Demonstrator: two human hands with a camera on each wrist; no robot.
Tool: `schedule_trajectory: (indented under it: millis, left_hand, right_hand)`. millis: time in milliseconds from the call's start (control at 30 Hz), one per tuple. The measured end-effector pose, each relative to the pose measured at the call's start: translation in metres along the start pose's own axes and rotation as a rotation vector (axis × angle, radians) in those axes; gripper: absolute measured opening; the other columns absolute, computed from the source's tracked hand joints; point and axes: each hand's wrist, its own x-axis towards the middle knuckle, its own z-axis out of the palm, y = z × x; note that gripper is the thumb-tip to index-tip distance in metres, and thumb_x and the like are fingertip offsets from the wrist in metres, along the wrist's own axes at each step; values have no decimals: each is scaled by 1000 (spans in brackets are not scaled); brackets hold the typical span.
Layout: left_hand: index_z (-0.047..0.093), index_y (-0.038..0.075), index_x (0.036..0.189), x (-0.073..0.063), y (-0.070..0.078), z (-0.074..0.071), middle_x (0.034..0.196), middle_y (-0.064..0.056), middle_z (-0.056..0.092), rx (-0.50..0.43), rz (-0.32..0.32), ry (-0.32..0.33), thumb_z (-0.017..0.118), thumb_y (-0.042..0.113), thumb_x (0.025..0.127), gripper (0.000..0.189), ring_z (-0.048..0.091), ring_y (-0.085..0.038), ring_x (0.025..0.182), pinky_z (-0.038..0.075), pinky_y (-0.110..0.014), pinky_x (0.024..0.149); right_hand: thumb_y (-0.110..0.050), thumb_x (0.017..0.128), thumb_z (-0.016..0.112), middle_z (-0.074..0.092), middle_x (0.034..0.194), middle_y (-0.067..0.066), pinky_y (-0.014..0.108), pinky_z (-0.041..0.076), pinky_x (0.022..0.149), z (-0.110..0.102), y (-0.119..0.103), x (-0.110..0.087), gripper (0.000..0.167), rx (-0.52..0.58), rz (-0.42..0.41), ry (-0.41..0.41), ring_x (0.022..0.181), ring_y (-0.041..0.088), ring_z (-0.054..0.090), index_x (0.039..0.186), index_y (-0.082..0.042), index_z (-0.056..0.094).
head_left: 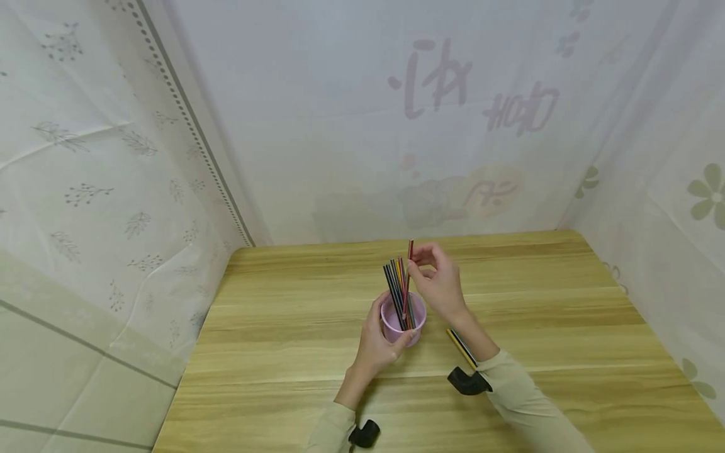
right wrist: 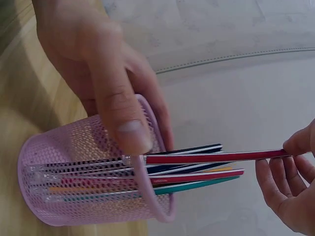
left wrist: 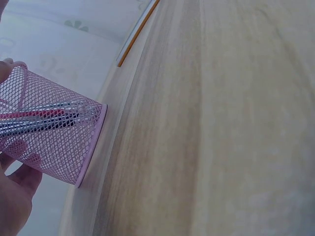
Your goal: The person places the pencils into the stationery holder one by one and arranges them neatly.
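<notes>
Sleeves: two beige sleeves (head_left: 529, 399) reach in from the near side; at each wrist sits a black piece (head_left: 467, 382).
Loose pens: a few pens (head_left: 461, 348), one of them yellow, lie on the table to the right of the cup, near the right forearm.
Left hand: the left hand (head_left: 376, 346) is curled round the cup and grips it, with the thumb at the rim.
Cup: the pink mesh cup (right wrist: 83, 147) stands about upright at the middle of the scene; whether its base touches the table, one cannot tell.
Pens: several pens (head_left: 393, 286), dark, yellow, red and teal, stand in the cup and lean to the left.
Right hand: the right hand (head_left: 438, 283) has its fingers bent and pinches the red pen (right wrist: 206, 157) by its upper end.
Red pen: its clear lower end is at the mouth of the cup.
Table: wood-patterned table (head_left: 283, 296).
Cloth: a pale printed cloth (head_left: 317, 145) hangs behind the table.
</notes>
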Motion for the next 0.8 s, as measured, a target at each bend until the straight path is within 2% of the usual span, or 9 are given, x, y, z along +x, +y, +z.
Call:
schedule_trajectory:
  millis: [67,167,300,533,800]
  left_hand:
    - [38,11,152,0,-6,1,142,-13,57,10,11,-1,84,29,78,89,60,-29,123,55,-47,100]
    - [36,14,153,0,-6,1,143,-11,56,12,24,-6,83,32,80,89,60,-27,123,56,-45,100]
    - [36,13,153,0,-5,0,144,-12,55,6,31,-6,83,31,79,89,60,-28,124,56,-46,100]
    - [38,7,152,0,-4,0,143,-16,55,-45,60,6,85,24,78,90,61,-35,122,56,-55,96]
    - [36,9,152,-1,-6,0,143,-13,55,19,45,-4,83,30,80,88,60,-28,124,56,-45,100]
  right_hand:
    - [6,90,69,68,101,25,14,57,69,3,8,-1,22,-11,10,-12,89,22,66,110,10,60]
    - [4,90,70,69,101,24,15,58,69,6,14,-3,23,-10,22,-32,90,29,67,111,8,61]
    - [1,90,71,69,101,20,18,59,70,9,20,-6,21,-30,40,-55,89,29,68,110,3,62]
    - [0,89,72,70,97,17,20,60,68,12,31,-12,21,-103,19,-89,86,28,69,108,1,62]
    - [-1,89,72,69,97,15,23,61,71,9,40,-18,20,-145,59,-114,87,27,68,107,1,63]
